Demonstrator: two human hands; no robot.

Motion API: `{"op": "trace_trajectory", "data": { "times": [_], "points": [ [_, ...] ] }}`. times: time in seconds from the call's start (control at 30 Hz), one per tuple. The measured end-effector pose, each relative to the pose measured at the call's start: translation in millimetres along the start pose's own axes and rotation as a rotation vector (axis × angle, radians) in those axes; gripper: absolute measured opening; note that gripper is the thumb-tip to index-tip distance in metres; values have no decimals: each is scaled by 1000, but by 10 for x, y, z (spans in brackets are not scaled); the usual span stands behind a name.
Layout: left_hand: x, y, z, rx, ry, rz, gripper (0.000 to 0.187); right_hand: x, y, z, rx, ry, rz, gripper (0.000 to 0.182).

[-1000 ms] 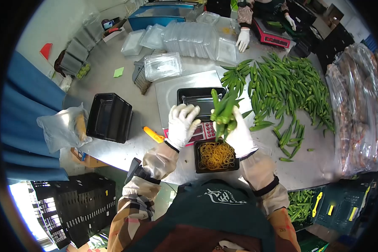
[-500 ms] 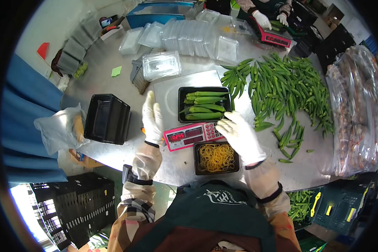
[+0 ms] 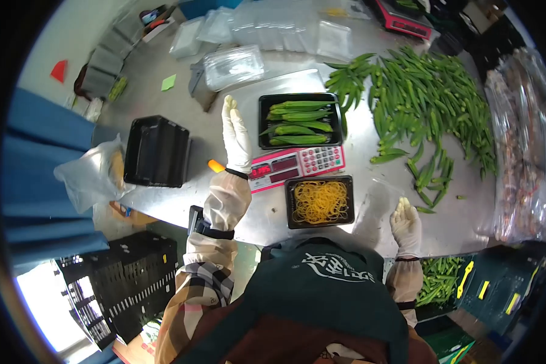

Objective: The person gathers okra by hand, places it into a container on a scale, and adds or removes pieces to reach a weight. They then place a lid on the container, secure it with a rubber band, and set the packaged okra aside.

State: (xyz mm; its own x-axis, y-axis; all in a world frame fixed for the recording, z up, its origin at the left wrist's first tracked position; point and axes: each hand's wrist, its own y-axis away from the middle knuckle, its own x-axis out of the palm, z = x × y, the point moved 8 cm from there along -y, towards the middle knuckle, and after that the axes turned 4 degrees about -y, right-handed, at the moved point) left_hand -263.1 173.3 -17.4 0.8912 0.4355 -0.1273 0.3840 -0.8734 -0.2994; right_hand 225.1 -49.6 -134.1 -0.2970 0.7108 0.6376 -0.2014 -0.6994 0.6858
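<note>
My left hand (image 3: pixel 237 138), in a white glove, is open with its fingers stretched out; it is beside the left end of the pink digital scale (image 3: pixel 298 164) and holds nothing. A black tray of okra pods (image 3: pixel 300 123) rests on the scale's platform. To the right of a black tray (image 3: pixel 289 209) filled with yellow rubber bands (image 3: pixel 320 202), my gloved right hand (image 3: pixel 405 229) hovers near the table's front edge. Its fingers are loosely bent, and I see nothing in them. An orange-handled object (image 3: pixel 215 165) lies partly hidden by my left wrist.
A large okra heap (image 3: pixel 431 103) covers the table's right side. Stacked black trays (image 3: pixel 156 151) stand at left. Clear plastic boxes (image 3: pixel 273 27) line the back. Plastic-wrapped packs (image 3: pixel 523 145) lie at the far right, and another scale (image 3: pixel 406 27) stands behind.
My right hand has drawn back from the okra tray's corner toward the front right. My left hand stays near the scale. The view has tilted down, and the other person's hands have left it.
</note>
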Motion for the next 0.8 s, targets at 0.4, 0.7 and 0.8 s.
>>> {"op": "trace_trajectory", "data": {
  "times": [0.4,0.7,0.8],
  "points": [
    [850,1,76,159,-273,188,49,-1113,109,941,-421,104,-222,30],
    [1011,113,-173,340,-620,328,44,-361,20,1353,-1028,2002,-447,32],
    [763,91,-419,292,-531,226,41,-365,-70,1421,-849,1926,-368,29]
  ]
}}
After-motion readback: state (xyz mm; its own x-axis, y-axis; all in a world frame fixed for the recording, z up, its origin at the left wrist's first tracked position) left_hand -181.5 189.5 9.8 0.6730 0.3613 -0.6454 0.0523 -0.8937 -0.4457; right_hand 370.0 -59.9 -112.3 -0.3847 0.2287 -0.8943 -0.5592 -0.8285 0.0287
